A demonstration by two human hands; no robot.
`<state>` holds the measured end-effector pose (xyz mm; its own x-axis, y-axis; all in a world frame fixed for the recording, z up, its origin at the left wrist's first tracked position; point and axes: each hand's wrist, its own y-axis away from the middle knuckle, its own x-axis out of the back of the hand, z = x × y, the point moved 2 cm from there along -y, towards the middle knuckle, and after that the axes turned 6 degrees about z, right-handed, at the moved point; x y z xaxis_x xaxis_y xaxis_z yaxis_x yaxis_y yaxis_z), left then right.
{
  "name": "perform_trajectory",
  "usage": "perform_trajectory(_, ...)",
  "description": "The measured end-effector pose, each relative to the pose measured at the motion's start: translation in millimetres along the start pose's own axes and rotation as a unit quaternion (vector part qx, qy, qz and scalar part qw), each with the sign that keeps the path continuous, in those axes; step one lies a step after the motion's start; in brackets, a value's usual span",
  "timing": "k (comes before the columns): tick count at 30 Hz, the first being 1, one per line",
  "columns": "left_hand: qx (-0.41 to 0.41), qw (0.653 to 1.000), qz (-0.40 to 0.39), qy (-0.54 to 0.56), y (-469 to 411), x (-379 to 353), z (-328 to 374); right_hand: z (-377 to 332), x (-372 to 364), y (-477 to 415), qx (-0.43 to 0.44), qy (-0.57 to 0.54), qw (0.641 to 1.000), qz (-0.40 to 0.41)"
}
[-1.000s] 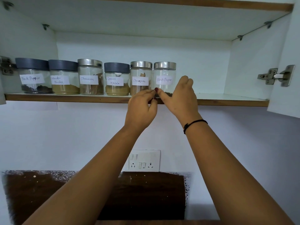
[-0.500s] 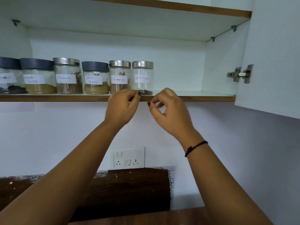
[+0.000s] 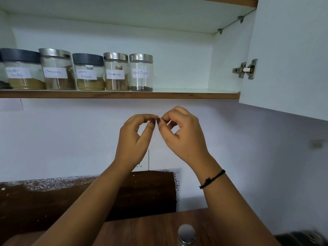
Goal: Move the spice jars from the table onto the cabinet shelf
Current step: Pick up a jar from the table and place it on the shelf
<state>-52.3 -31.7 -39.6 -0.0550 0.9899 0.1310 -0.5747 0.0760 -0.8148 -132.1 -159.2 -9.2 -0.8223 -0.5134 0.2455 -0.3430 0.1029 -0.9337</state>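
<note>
A: Where are the hands, and how do the fingers stand?

B: Both are raised in front of the wall, below the cabinet shelf [image 3: 177, 95]. The left hand [image 3: 134, 141] and right hand [image 3: 184, 139] each have thumb and forefinger curled round until the tips nearly meet, and the two hands' tips almost touch each other. Neither holds anything.

A: And the spice jars?

B: Five full ones show in a row above and to the left of the fingertips, all upright, long axis vertical, labels facing out. Nearest above the fingers is the black pepper jar [image 3: 141, 72], touching or just beside a cinnamon jar [image 3: 116, 71]; further left, the garam masala jar [image 3: 88, 72], another cinnamon jar [image 3: 56, 70] and a dark-lidded jar [image 3: 23, 69] with a blurred label. They stand close to the shelf's front edge.

A: Any room left up there?

B: Yes, the shelf is bare above and to the right of the fingers, as far as the cabinet's side wall. The open door [image 3: 287, 54] with its hinge [image 3: 245, 69] hangs further right.

A: Anything below?

B: A steel jar lid [image 3: 186, 234] on the wooden table [image 3: 145, 231], beneath the right wrist, which wears a black thread [image 3: 212, 179].
</note>
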Motion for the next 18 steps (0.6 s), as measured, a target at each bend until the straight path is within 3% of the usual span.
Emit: perform_trajectory(18, 0.193, 0.976, -0.005, 0.101, 113, -14, -22, 44, 33, 126, -0.188, -0.081, 0.979, 0.008)
